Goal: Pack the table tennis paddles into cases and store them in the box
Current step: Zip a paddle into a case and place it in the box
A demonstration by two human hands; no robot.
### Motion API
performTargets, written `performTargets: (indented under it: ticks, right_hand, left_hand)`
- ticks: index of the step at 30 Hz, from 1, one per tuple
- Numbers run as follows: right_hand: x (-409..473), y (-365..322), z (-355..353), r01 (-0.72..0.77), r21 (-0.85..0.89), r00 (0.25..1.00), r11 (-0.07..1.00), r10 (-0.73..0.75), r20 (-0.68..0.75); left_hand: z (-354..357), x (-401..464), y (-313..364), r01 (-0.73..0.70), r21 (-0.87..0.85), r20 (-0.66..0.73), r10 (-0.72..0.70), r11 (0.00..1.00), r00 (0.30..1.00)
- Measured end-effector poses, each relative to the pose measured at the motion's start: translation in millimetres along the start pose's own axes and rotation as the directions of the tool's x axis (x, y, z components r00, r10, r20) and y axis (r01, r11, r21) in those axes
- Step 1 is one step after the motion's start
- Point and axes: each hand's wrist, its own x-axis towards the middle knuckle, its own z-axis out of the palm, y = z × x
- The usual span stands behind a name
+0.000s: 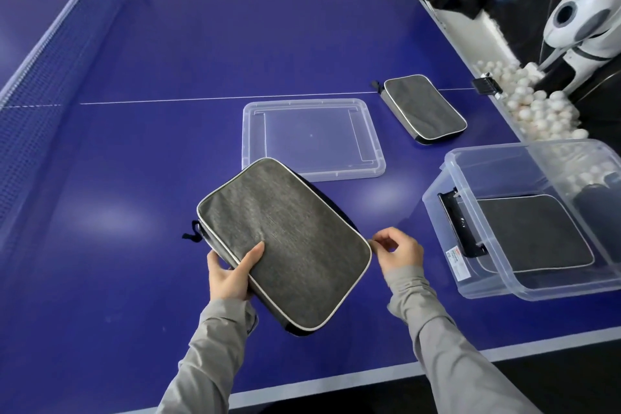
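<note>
Now the left hand (228, 274) is gripping the grey case (285, 245) above the worktop (168, 161), while the right hand (400, 250) fingers are pinching its zipper edge.

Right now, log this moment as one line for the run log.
left hand grips grey case | right hand pinches at its edge, likely the zipper | one case in box | one case on table | lid off

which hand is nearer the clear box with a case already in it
Right. The right hand pinches at the held case's edge, toward the clear box; the left hand grips the case's opposite side.
</note>
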Motion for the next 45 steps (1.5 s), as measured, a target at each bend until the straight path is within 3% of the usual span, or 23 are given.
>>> performTargets:
  ticks: [8, 19, 25, 29, 32, 40, 45]
  right_hand:
    - [9, -16, -3, 0.125, 0.041, 0.985, 0.991, -0.129, 0.112]
    - [26, -34, -1, 0.229, 0.055, 0.972, 0.972, -0.231, 0.047]
    - [35, -39, -4, 0.136, 0.115, 0.989, 0.984, -0.143, 0.048]
    - [36, -39, -9, -0.006, 0.26, 0.993, 0.966, -0.025, 0.115]
    - [35, -41, -14, -0.028, 0.333, 0.985, 0.942, -0.031, 0.168]
    - [37, -41, -15, -0.125, 0.215, 0.964, 0.969, 0.067, 0.258]
    - [46, -45, -21, -0.058, 0.127, 0.975, 0.99, 0.029, 0.221]
  left_hand:
    - [-8, 10, 15, -0.076, 0.006, 0.226, 0.072, 0.997, 0.971]
    - [-3, 7, 23, -0.154, 0.102, 0.423, 0.097, 0.983, 0.901]
    - [0, 6, 29, -0.242, 0.207, 0.531, 0.099, 0.948, 0.841]
    - [0, 11, 35, -0.295, 0.26, 0.573, 0.099, 0.919, 0.813]
    - [-1, 14, 39, -0.326, 0.297, 0.6, 0.09, 0.898, 0.795]
    - [-5, 18, 39, -0.382, 0.373, 0.624, 0.077, 0.846, 0.778]
    - [-6, 17, 40, -0.468, 0.457, 0.643, 0.083, 0.756, 0.762]
